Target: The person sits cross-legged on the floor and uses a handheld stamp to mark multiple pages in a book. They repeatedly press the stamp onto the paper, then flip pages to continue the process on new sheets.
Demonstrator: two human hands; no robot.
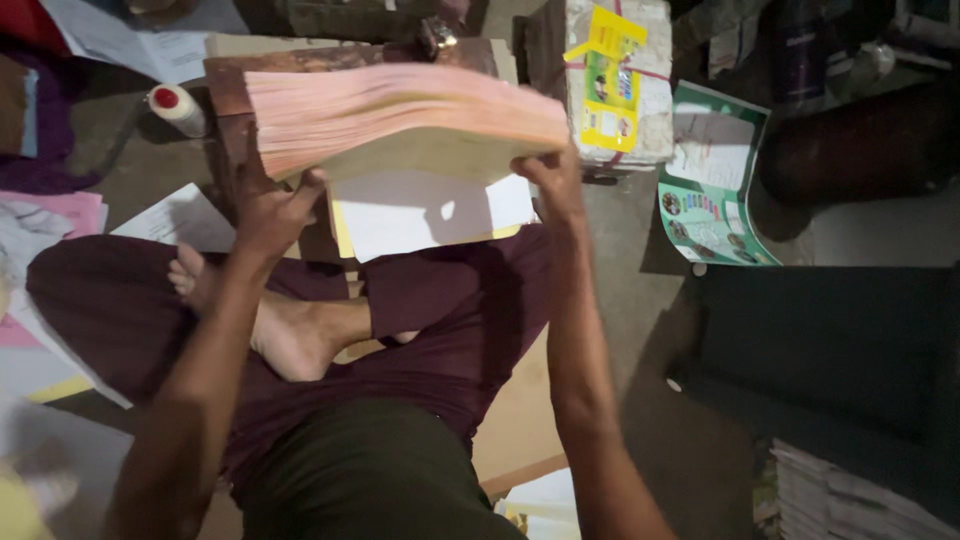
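holding a thick stack of paper (pixel 400 125) at the upper centre of the frame, the person sits cross-legged on the floor (pixel 640 300). the stack has a pink-tinted edge face and a yellowish underside, and it is raised above the lap, tilted with its right end lower.

left hand (pixel 268 210): positioned under the left end of the stack. grip state: fingers curled up around the lower left corner, thumb pressed against the stack's underside, pinching the stack.

right hand (pixel 555 185): positioned at the right end of the stack. grip state: fingers wrapped up over the lower right edge, pinching the stack from below.

directly beneath the stack lies a white sheet on a yellow sheet (pixel 430 215), resting over the knees. behind the stack stands a dark brown wooden block (pixel 235 85), partly hidden by the paper.

surroundings:
- upper left: a white bottle with a red cap (pixel 178 108) lying on the floor, just beside the wooden block.
- upper centre right: a white bundle tied with cord, carrying a yellow and green label (pixel 612 85).
- right of the bundle: a green printed booklet (pixel 715 175) lying open on the floor.
- lower right: a pile of white sheets (pixel 850 495), partly cut off by the frame edge.
- left edge: loose white and pink papers (pixel 60 215) scattered on the floor.

a bare foot (pixel 285 325) shows at centre left, resting on the dark maroon trouser leg.
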